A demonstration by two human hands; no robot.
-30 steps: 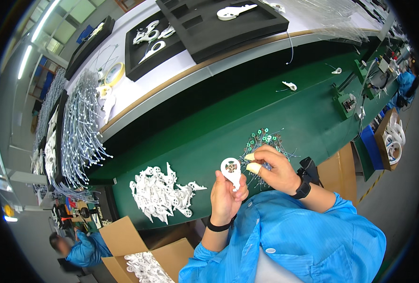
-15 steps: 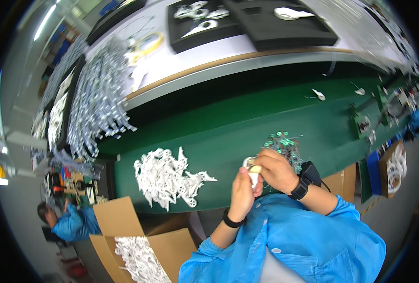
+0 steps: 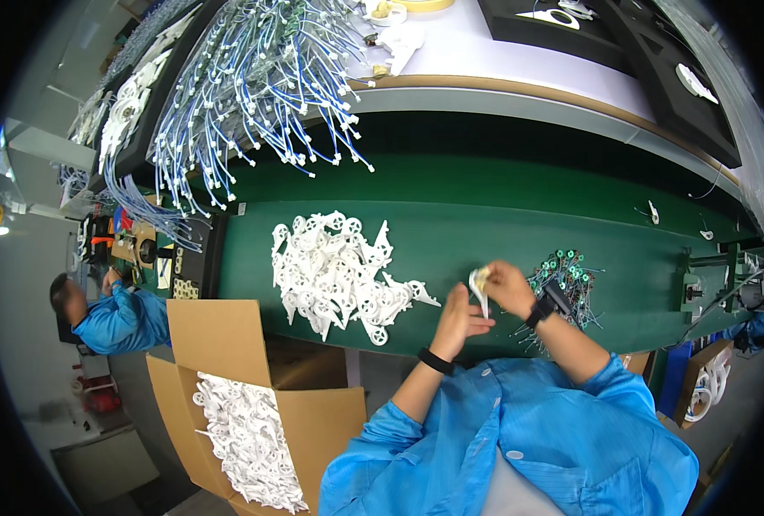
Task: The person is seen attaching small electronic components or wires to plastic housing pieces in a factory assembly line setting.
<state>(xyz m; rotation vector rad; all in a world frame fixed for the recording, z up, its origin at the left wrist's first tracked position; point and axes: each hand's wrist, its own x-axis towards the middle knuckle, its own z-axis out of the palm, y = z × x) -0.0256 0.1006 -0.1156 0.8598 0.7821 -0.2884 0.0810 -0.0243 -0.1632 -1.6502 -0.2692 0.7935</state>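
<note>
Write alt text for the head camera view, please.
A person's right hand pinches a small white part above a green bench, the left hand close by. A pile of white parts lies to the left, green-tipped wires to the right.

No readable text, label, brand, number or sign shows anywhere in view.
</note>
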